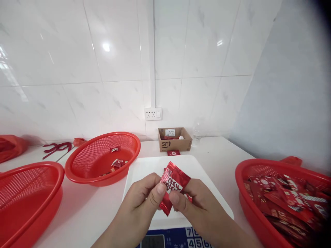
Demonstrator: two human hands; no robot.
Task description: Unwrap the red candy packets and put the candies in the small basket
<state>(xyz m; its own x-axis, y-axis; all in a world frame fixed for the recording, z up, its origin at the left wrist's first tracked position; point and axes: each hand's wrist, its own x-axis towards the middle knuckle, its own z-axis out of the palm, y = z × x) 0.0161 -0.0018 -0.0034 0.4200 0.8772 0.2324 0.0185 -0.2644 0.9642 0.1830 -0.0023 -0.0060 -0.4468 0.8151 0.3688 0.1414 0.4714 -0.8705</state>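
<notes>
Small red foil packets with white lettering are held between both hands, above the white pan of a weighing scale. My left hand is closed, its thumb pressing on the packets' left side. My right hand is closed too, pinching their lower right part with the thumb in front. The packets overlap, so how many there are I cannot tell. Below my hands shows the scale's blue panel with number keys and a display.
At right stands a red basket full of red packets. Another red basket, at left, holds a few packets, and a third red basket is nearer. A cardboard box and a clear bottle stand by the tiled wall.
</notes>
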